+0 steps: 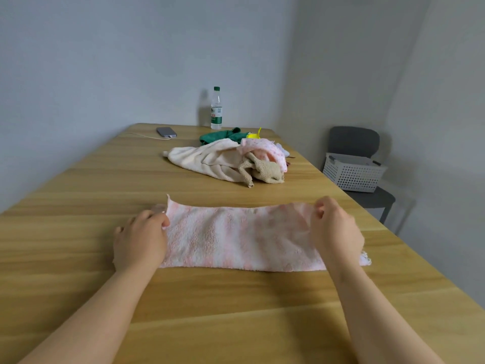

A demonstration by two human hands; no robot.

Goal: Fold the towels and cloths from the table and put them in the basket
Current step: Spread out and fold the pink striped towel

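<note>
Grey walls close round the long wooden table (78, 232). Beyond my hands lie a heap of crumpled cloths (228, 158), a clear plastic bottle (216, 109) and a grey phone (166, 132); the white perforated basket (353, 172) sits on a dark chair (367, 179) to the right. My left hand (140, 240) and right hand (337, 229) each pinch an end of the pink-and-white terry towel (236, 237), which lies flat on the table.

Soft, even, dimmish light is filling the room; the bottle (216, 108) is casting a faint shadow leftward on the wall. Wide-angle distortion is bending the desk (78, 195) edges; the towel's texture is looking slightly blurred.
</note>
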